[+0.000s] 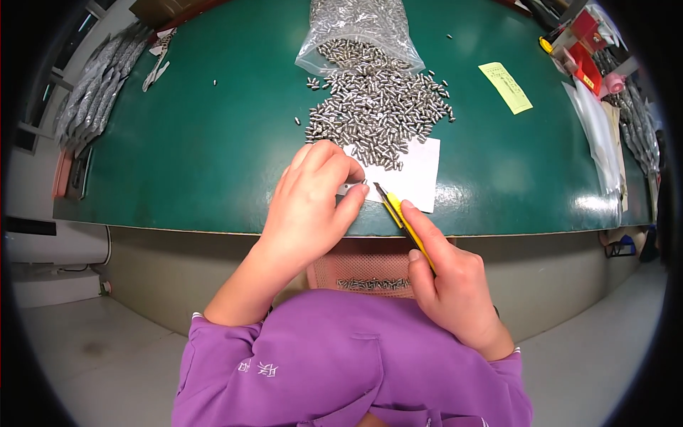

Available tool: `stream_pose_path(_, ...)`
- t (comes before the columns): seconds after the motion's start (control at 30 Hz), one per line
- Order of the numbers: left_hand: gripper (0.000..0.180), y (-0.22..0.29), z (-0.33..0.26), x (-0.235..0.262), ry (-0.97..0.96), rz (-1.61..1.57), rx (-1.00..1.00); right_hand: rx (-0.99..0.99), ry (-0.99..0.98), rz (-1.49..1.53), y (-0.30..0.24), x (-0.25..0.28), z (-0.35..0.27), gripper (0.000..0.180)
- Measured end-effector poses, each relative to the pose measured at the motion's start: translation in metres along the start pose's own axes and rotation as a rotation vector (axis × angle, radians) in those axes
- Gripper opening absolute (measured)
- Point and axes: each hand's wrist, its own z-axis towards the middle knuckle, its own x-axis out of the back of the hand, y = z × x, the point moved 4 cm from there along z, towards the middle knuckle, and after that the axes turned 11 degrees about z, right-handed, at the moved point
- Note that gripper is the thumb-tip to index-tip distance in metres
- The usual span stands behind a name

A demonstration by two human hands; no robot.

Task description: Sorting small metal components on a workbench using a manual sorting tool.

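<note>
My left hand (313,199) pinches a small metal piece (353,188) between thumb and fingers, over the near edge of a white paper sheet (416,174). In my right hand (448,281) I grip a yellow utility knife (402,217), its blade tip pointing up-left toward the pinched piece. A heap of small metal cylinders (377,107) spreads over the green table (206,142) just beyond the paper, spilling from a clear plastic bag (359,32).
A pink perforated tray (363,270) with several metal pieces sits in my lap below the table edge. A yellow paper slip (505,87) lies at the right. Red and yellow tools (580,50) and plastic bags (605,135) crowd the far right; grey packets (96,89) the left.
</note>
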Motion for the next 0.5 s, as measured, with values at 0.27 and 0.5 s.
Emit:
stream_pose_path(0.27, 0.010, -0.0020, 0.0000, 0.0002, -0.014, -0.025, 0.013, 0.031, -0.001, -0.027, 0.0030, -0.0051, -0.0001, 0.064)
stream_pose_path(0.5, 0.009, -0.0036, 0.0005, -0.0012, -0.037, -0.053, 0.025, 0.000, -0.027, -0.041, 0.0033, -0.0068, 0.0005, 0.065)
